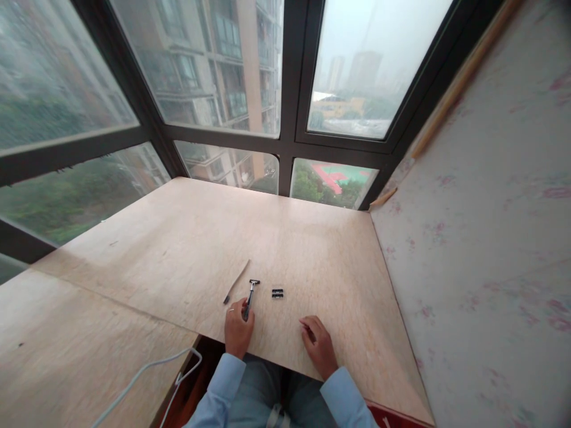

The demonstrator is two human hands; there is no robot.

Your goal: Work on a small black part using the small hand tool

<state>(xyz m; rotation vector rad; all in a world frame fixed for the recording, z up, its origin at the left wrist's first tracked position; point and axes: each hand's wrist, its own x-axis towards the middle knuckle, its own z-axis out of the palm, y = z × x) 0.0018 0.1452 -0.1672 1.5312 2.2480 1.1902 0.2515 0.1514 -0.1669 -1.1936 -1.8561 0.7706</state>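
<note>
My left hand [238,327] is closed round the handle of a razor [251,295], whose head points away from me over the stone-look counter. Left of the razor lies a thin toothbrush [237,281], with its dark bristled end toward me. To the right of the razor sit two small black razor cartridges [277,293], side by side. My right hand [318,342] rests on the counter near its front edge, apart from these things. Its fingers are curled, and I see nothing held in them.
The pale counter [312,238] runs back to dark-framed windows [288,107]. A flowered wall [482,238] bounds it on the right. A white cable [147,367] loops over the counter's edge at the lower left.
</note>
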